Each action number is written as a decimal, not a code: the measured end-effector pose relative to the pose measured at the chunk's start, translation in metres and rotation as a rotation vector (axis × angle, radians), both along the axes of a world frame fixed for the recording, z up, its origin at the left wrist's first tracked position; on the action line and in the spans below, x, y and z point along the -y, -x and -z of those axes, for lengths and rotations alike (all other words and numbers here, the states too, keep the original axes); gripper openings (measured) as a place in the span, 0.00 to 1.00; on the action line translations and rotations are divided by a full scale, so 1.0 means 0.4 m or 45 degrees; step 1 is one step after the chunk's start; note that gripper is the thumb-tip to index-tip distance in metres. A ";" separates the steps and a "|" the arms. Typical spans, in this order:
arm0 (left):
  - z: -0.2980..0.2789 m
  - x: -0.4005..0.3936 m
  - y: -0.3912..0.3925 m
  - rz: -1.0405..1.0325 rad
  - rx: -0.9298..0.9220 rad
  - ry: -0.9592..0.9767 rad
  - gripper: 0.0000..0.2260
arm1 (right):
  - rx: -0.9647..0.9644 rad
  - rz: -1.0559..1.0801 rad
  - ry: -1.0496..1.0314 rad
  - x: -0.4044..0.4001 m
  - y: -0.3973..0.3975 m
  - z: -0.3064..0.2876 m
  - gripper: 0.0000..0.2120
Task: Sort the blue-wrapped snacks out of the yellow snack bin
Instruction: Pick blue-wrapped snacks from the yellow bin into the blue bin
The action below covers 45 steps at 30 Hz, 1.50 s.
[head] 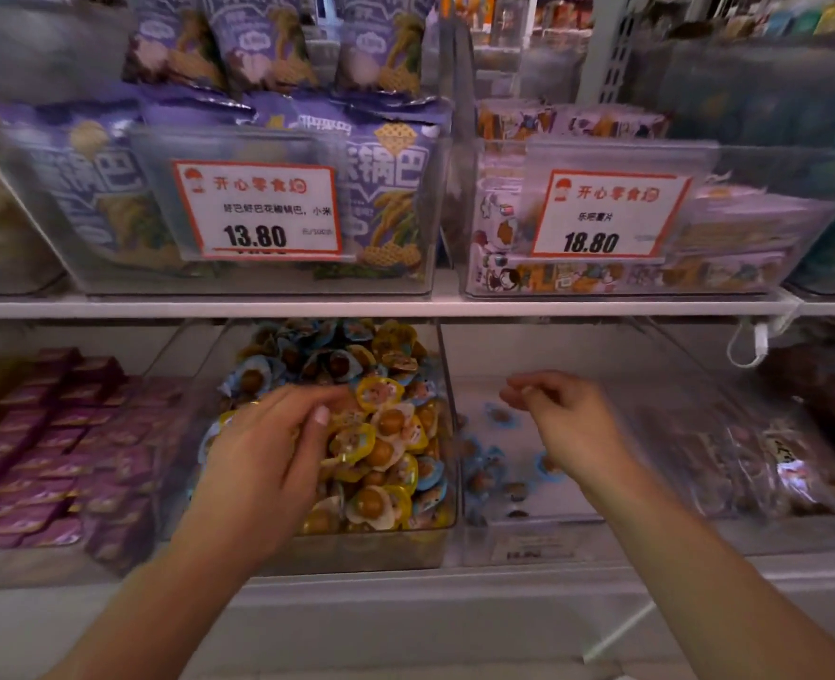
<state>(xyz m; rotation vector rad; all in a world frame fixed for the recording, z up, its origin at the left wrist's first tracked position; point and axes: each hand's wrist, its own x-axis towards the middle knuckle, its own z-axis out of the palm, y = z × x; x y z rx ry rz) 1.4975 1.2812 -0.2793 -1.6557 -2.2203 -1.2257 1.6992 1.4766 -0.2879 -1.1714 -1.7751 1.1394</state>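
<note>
A clear bin (356, 547) on the lower shelf is heaped with small round snacks. Yellow-wrapped snacks (381, 392) lie at the front and blue-wrapped snacks (258, 380) towards the back. My left hand (268, 449) lies palm down on the left of the heap, fingers bent into the snacks; whatever it holds is hidden. To the right stands a nearly bare clear bin (543, 542) with several blue-wrapped snacks (484, 463) scattered on its floor. My right hand (567, 414) hovers above that bin, blurred, its fingers loosely curled, and no wrapper shows in it.
Purple boxes (37, 458) fill the bin at the left, and dark packets (773, 463) the bin at the far right. The upper shelf edge (405, 306) overhangs close above the bins, carrying bagged snacks and two price tags (258, 211).
</note>
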 end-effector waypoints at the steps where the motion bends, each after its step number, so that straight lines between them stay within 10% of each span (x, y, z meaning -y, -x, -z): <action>1: -0.002 0.022 0.009 -0.038 0.018 0.020 0.14 | -0.081 -0.024 -0.054 0.007 0.008 -0.002 0.15; 10: 0.019 0.102 0.003 0.031 -0.119 0.269 0.15 | 0.297 -0.540 -1.119 0.127 0.127 -0.004 0.11; 14: 0.073 0.031 -0.057 0.300 -0.458 0.435 0.21 | 0.545 -0.698 -0.940 0.116 0.114 0.008 0.15; 22: 0.079 -0.065 0.019 0.339 -0.679 0.556 0.21 | 0.298 -0.621 -0.948 0.107 0.075 0.039 0.11; 30: 0.051 -0.079 0.134 0.076 -0.488 0.569 0.28 | 1.092 -0.851 -1.073 0.106 0.044 -0.005 0.28; 36: 0.055 -0.066 0.073 0.071 -0.605 0.298 0.15 | 1.269 -0.827 -1.118 0.108 0.086 -0.017 0.35; 40: 0.056 -0.071 -0.043 0.435 -0.306 0.445 0.17 | 1.168 -0.853 -1.051 0.103 0.094 -0.017 0.35; 45: 0.061 -0.102 -0.055 0.448 -0.263 0.734 0.35 | 0.184 -0.737 -0.576 0.100 0.025 -0.020 0.14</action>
